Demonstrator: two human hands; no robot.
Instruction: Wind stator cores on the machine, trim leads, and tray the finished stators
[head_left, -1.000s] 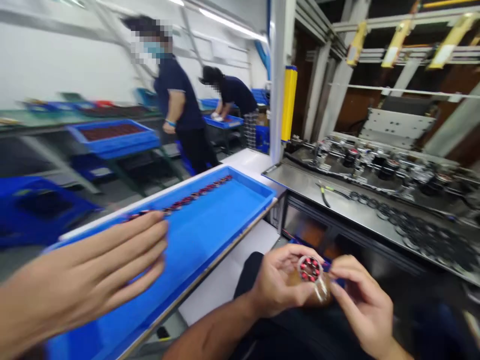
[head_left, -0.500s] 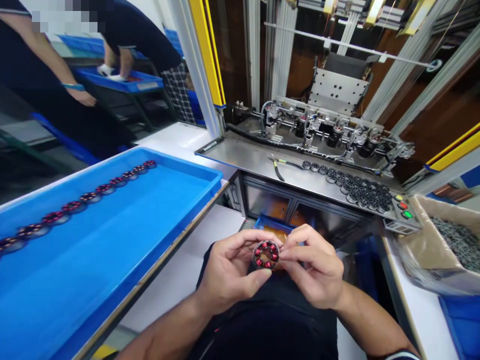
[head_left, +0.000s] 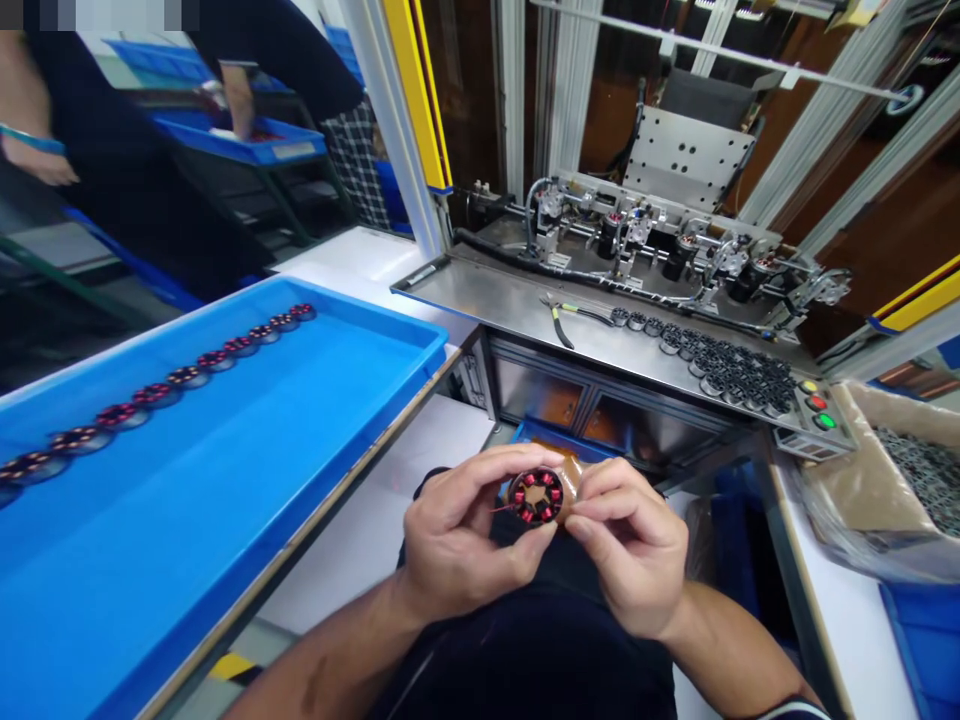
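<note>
A small round stator [head_left: 537, 496] with red copper windings sits between both my hands, above my lap. My left hand [head_left: 459, 540] curls round its left side, thumb below and fingers above. My right hand [head_left: 628, 545] pinches its right edge, where a brownish piece shows behind the stator. A thin red wire sticks out to the stator's left. To my left lies a blue tray [head_left: 225, 470] holding a row of several wound stators [head_left: 157, 393] along its far side.
Ahead stands a steel machine table [head_left: 517, 310] with pliers [head_left: 559, 320], a heap of bare black stator cores [head_left: 731, 370] and three coloured buttons [head_left: 816, 403]. A lined box of cores [head_left: 900, 480] sits at right. Two people work at blue trays at the upper left.
The view swung right and down. A hand that hovered over the blue tray one second ago is gone. My hands lifted the stator slightly and turned it.
</note>
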